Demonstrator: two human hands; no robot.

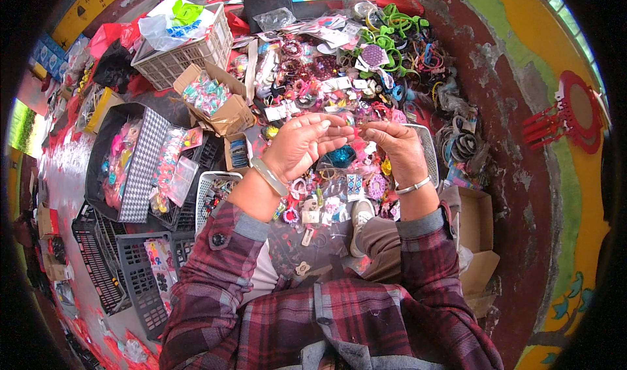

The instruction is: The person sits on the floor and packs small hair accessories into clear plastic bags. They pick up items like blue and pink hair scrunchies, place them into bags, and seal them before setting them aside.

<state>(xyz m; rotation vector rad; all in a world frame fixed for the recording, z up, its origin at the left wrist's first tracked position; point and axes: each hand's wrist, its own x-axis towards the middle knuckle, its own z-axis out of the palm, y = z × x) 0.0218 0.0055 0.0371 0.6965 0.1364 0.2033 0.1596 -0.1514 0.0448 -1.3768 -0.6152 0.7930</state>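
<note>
Nearest, a shoe [361, 221] is set against the pile [313, 102], so loose pieces could be crushed if the foot were shifted. Above the pile, the left hand [302, 144] is held half curled; whether anything is gripped by it cannot be told. The right hand [400, 151] is pinched closed, apparently on a tiny item [351, 119] at the meeting fingertips. If the pinch were loosened, the item could be dropped and lost among the clutter. Sideways, the elbows' room is narrowed by the left basket [202, 201] and right basket [434, 161]; freer room is left overhead. Beyond, reach could be hampered by the tangled headbands [395, 27].
</note>
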